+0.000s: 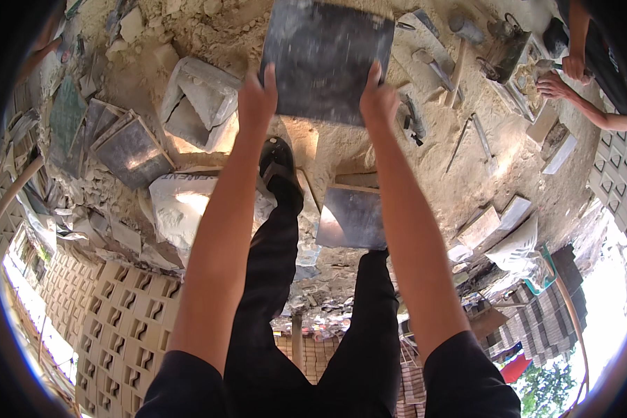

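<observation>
My left hand (257, 102) and my right hand (380, 102) grip a dark, flat, square board (327, 63) by its left and right edges. Both thumbs lie over its top face, while the fingers curl behind it out of sight. The board is raised ahead of me over the sandy ground, and its far edge runs out of the picture. Below it, between my legs, lies a similar dark board (353, 217), partly covered by my right forearm. My left shoe (277, 155) stands on the ground just short of the held board.
Several dark boards (134, 150) lie at left, near a broken grey block (200, 104) and a white sack (184, 202). Tools, including a brush-like one (435, 70), lie at right beside a metal mould (510, 52). A co-worker's hands (563, 76) work at far right; another person's arm (40, 56) shows upper left.
</observation>
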`<action>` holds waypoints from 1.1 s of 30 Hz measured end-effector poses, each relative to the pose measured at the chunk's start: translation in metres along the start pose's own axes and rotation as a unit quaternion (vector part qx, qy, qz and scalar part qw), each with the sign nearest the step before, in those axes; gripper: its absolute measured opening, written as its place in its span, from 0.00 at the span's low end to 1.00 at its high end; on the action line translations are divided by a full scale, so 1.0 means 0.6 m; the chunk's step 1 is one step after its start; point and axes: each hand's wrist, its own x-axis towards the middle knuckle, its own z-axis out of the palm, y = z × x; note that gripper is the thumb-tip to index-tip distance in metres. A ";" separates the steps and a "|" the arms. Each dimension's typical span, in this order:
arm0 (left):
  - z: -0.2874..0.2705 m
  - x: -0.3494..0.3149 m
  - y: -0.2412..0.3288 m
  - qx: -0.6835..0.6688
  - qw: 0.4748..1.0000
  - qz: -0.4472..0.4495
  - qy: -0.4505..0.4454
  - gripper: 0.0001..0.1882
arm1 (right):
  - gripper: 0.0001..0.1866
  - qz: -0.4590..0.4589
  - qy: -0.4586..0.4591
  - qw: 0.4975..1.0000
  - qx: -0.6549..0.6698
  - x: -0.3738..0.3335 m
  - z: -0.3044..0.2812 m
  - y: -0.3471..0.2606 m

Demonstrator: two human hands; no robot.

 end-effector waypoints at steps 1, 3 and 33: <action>-0.008 0.026 0.020 0.004 0.999 0.035 0.015 0.35 | 0.40 0.003 0.002 1.000 -0.012 0.026 -0.012 -0.026; -0.031 0.062 0.061 0.007 1.000 0.010 -0.014 0.35 | 0.40 -0.019 0.016 1.000 -0.004 0.043 -0.035 -0.053; -0.050 -0.341 -0.158 -0.006 0.990 -0.121 -0.068 0.23 | 0.37 0.073 -0.007 0.997 -0.017 -0.266 0.053 0.255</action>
